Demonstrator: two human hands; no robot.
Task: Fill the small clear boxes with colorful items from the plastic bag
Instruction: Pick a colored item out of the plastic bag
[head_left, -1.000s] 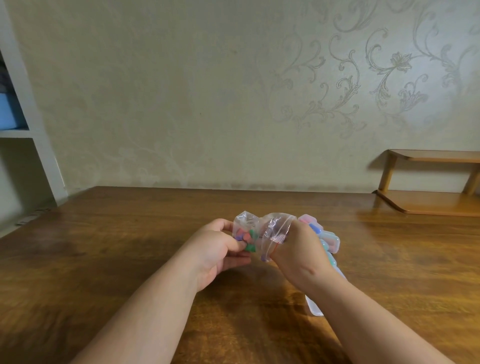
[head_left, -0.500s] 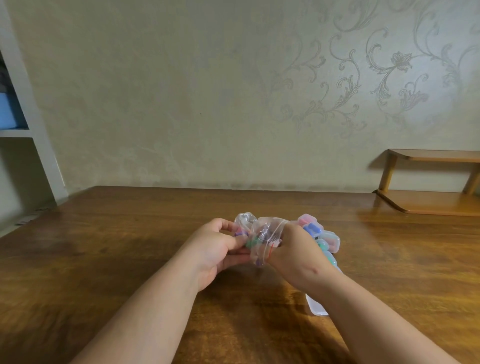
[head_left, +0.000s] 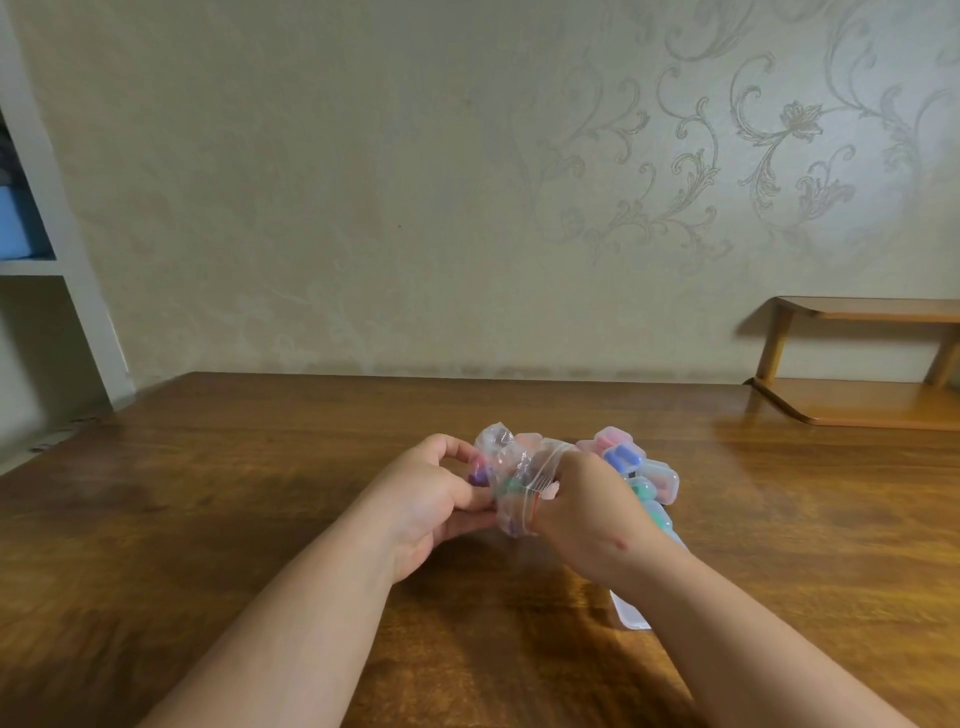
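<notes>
Both hands on the bag (head_left: 511, 467), just above the table (head_left: 208, 493). The left hand (head_left: 431, 499) pinches one end and the right hand (head_left: 587, 514) curls round the other. Boxes (head_left: 639, 467) cluster just behind the right hand, several showing colour. The bag holds more items, so I judge the filling partway done.

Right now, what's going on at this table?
A person holds a crumpled plastic bag in both hands just above the wooden table. The left hand pinches the end where colorful items are bunched; the right hand grips the end with the red strip. Behind the right hand sits a cluster of small clear boxes, several already showing colored contents. Another clear plastic piece lies under the right forearm.
</notes>
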